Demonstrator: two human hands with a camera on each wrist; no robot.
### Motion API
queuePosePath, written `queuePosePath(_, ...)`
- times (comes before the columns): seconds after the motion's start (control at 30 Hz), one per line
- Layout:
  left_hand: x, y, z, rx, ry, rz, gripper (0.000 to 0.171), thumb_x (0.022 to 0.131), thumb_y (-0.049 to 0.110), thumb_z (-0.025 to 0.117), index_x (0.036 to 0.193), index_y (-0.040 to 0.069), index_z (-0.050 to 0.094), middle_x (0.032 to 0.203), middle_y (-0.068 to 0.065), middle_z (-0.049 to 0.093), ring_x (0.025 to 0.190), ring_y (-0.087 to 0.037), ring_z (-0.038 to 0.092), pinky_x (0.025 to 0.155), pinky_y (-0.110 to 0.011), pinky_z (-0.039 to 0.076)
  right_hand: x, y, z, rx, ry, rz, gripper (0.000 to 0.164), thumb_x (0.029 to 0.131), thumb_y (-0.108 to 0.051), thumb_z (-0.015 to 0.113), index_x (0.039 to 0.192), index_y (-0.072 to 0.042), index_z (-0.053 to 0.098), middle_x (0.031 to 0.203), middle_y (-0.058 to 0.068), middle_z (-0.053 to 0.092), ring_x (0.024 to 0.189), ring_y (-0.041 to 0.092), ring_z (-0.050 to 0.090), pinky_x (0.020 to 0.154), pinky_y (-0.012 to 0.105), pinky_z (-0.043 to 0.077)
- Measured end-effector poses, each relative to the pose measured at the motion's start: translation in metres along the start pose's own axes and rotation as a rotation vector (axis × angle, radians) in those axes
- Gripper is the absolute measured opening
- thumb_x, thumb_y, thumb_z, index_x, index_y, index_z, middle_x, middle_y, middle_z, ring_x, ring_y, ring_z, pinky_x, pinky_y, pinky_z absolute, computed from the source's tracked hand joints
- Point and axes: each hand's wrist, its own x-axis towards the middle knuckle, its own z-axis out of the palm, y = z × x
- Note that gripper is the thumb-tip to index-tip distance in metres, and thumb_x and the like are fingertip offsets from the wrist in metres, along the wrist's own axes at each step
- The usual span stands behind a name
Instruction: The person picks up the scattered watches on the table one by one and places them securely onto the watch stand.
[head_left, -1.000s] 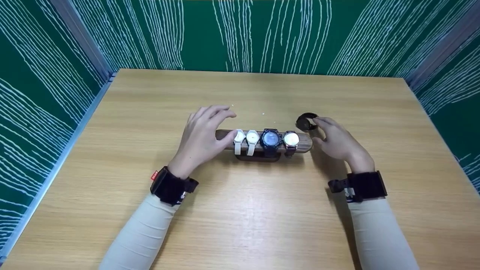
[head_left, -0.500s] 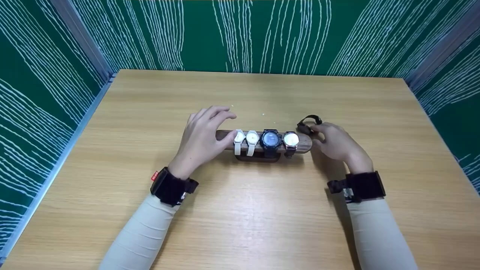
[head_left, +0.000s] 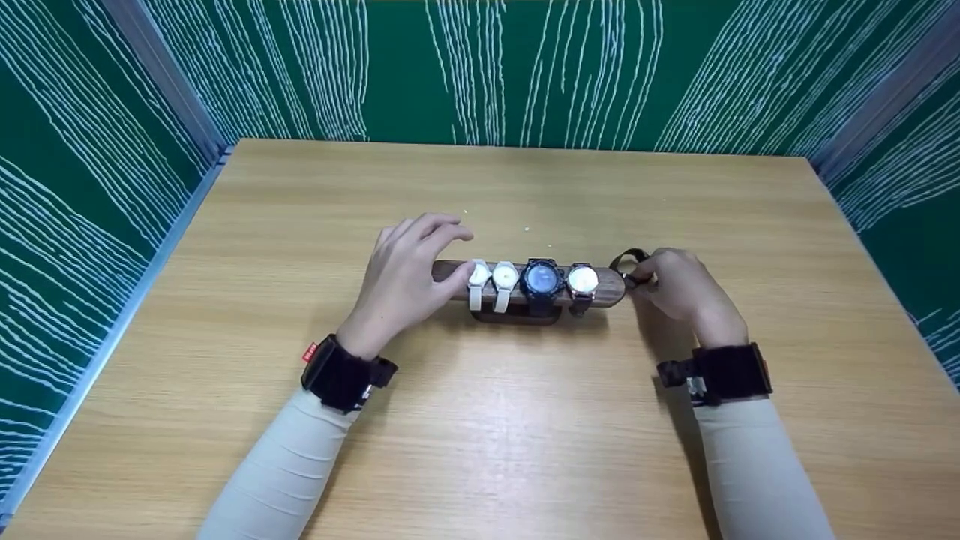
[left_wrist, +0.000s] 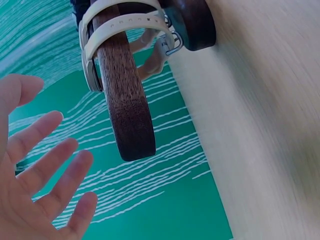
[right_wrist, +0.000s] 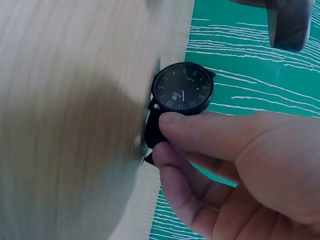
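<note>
My right hand (head_left: 681, 289) pinches a black wristwatch (right_wrist: 182, 89) by its strap, thumb against fingers, just beyond the right end of a dark wooden watch stand (head_left: 611, 287). The watch's black dial faces the right wrist camera, and its strap (head_left: 630, 259) loops up behind the fingers in the head view. My left hand (head_left: 405, 270) hovers at the stand's left end with fingers spread, holding nothing. Two white watches (head_left: 478, 275), a chunky dark-blue watch (head_left: 541, 277) and a brown-strapped watch with a bright dial (head_left: 583, 279) sit in a row on the stand's bar.
A light wooden table (head_left: 480, 450) carries everything. Green panels with white wavy lines (head_left: 405, 67) enclose its back and sides. A few tiny white specks (head_left: 526, 229) lie behind the stand. Both wrists wear black camera straps (head_left: 731, 375).
My right hand has brought the black watch toward me and slightly right, turning it from behind the stand's right end to beside it. The left hand and the stand have stayed put.
</note>
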Motion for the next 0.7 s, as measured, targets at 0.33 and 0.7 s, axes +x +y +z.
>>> queuePosePath(0.33,0.0,0.0,0.0,0.002,-0.002,-0.003,0.032,0.098,0.034,0.075,0.127,0.019,0.074,0.14,-0.002,0.068,0.129,-0.025,0.062,0.104,-0.048,0.043,-0.002,-0.001,-0.005,-0.003,0.049,-0.021,0.015,0.097,-0.002,0.073,0.109,0.006,0.079,0.115,0.029,0.073,0.109,0.046,0.068,0.098,0.061,0.052)
queuePosePath(0.7,0.001,0.002,-0.003,-0.002,0.002,-0.014,0.031,0.098,0.03,0.075,0.126,0.019,0.074,0.136,0.0,0.069,0.129,-0.024,0.062,0.106,-0.049,0.044,-0.006,-0.01,-0.017,0.074,0.119,-0.058,0.014,0.102,-0.006,0.066,0.111,0.003,0.074,0.105,0.022,0.075,0.079,0.029,0.067,0.071,0.039,0.054)
